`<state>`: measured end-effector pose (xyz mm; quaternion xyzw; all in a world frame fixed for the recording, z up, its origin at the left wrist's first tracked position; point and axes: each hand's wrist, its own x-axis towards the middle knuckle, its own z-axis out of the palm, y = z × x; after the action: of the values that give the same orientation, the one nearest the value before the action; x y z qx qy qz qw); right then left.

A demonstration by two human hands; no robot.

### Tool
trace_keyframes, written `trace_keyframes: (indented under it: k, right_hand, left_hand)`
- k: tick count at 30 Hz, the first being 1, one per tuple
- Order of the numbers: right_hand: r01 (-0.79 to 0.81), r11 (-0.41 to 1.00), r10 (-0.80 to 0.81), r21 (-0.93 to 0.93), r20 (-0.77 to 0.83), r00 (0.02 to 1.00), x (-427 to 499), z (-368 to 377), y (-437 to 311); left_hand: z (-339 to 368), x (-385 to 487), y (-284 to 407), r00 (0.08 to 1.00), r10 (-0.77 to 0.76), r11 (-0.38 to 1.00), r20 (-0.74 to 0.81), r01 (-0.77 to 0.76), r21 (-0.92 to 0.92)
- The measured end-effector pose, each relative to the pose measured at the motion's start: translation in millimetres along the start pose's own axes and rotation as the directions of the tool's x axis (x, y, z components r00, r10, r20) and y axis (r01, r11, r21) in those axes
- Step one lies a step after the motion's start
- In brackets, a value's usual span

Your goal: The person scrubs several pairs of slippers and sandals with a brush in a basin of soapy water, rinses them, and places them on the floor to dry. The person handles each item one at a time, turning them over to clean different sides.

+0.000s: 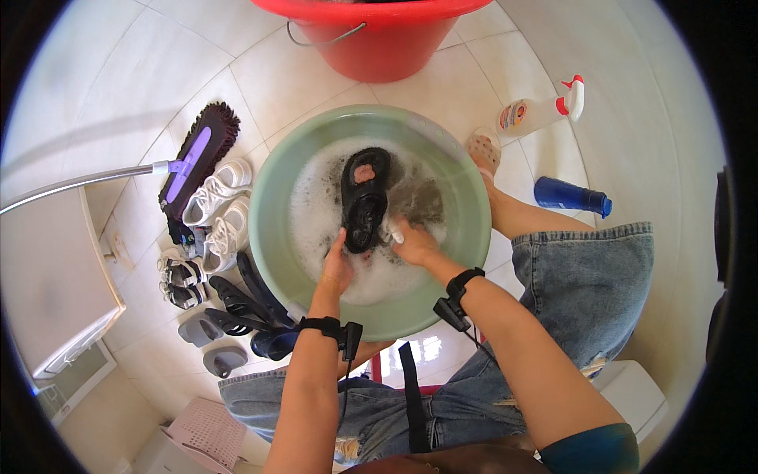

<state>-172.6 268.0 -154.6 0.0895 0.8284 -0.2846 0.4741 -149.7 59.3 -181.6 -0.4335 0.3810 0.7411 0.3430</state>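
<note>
A wide green plastic basin [278, 284] full of sudsy, greyish water [414, 201] stands between my knees. In it a black slipper [365, 201] is tilted up, wet and shiny, with a pinkish patch near its far end. My left hand [337, 263] grips the slipper's near left edge, thumb on top and the other fingers hidden beneath. Close to the slipper's right side, my right hand [416, 242] is curled low over the foam. Something white [393, 230] shows at its fingers; whether that is a small tool or suds I cannot tell.
A red bucket [379, 47] stands beyond the basin. Left are a purple mop [192, 157], white sneakers [228, 234], sandals [182, 278], dark slides [243, 302] and grey slippers [225, 360]. A spray bottle [533, 115] and blue bottle [568, 194] lie right, near my foot [485, 153].
</note>
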Motion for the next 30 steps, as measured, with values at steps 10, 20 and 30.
trace_keyframes:
  k: [10, 20, 30]
  right_hand:
    - [-0.115, 0.922, 0.15, 0.371, -0.069, 0.986, 6.9, 16.2, -12.9]
    - [0.237, 0.964, -0.238, 0.117, -0.008, 0.971, -85.1, 25.8, -79.7]
    - [0.348, 0.808, -0.174, 0.474, -0.374, 0.911, -86.6, -0.9, 10.2]
  left_hand:
    - [17.9, -14.1, 10.8, 0.45, 0.745, 0.656, -0.492, -0.363, 0.662]
    - [1.9, -61.2, -14.2, 0.39, 0.719, 0.695, -0.575, -0.385, 0.608]
    - [1.5, -195.0, 27.7, -0.05, 0.832, -0.543, 0.553, -0.283, 0.791]
